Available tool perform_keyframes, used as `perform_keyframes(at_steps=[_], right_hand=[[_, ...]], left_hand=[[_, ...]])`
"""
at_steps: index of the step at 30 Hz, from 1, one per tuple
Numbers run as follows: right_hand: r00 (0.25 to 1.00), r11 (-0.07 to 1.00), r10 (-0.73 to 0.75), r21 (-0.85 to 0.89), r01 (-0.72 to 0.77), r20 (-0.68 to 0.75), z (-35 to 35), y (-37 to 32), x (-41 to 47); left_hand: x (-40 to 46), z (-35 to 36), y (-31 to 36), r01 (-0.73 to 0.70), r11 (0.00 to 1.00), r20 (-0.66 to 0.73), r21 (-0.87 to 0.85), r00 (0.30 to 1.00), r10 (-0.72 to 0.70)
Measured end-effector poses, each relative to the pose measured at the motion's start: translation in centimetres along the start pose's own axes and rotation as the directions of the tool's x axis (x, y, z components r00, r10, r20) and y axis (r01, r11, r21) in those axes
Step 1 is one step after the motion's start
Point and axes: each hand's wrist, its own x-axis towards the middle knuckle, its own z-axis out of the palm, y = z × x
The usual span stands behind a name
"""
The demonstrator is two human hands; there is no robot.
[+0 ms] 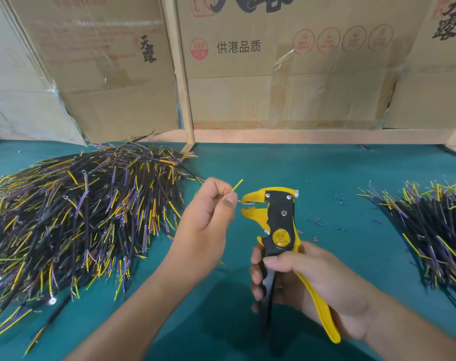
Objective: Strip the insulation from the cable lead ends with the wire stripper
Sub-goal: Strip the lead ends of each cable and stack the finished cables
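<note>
Two cable piles on desk (286, 168): big pile (75, 217) at my left, smaller pile (435, 225) at my right. One wire stripper (279, 222), upright above desk, handles gripped in my right hand (305, 285). My left hand (208, 214) pinches one lead (236, 190), bare end (245, 203) between stripper's yellow jaws.

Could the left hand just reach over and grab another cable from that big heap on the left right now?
Probably not yet. The big heap lies close beside the left hand with nothing between, but its fingers are pinching a cable lead at the wire stripper.
</note>
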Motion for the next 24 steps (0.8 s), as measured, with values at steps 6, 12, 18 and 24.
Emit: perform_keyframes(at_steps=[6,12,18,24], right_hand=[[0.995,0.998,-0.049,0.031,0.046,0.087,0.14,0.25,-0.22],[0.99,0.998,-0.06,0.03,0.056,0.128,0.08,0.32,-0.32],[0.992,0.997,-0.076,0.037,0.073,0.096,0.08,0.41,-0.29],[0.994,0.996,-0.079,0.048,0.076,0.073,0.16,0.31,-0.4]], left_hand=[[-0.12,0.23,-0.39,0.007,0.996,0.002,0.093,1.0,-0.007],[-0.26,0.31,-0.39,-0.014,0.994,0.011,0.111,1.0,0.013],[-0.21,0.47,-0.19,-0.018,0.993,0.025,0.116,1.0,0.015],[-0.35,0.45,-0.11,-0.021,0.988,0.038,0.155,0.999,0.016]])
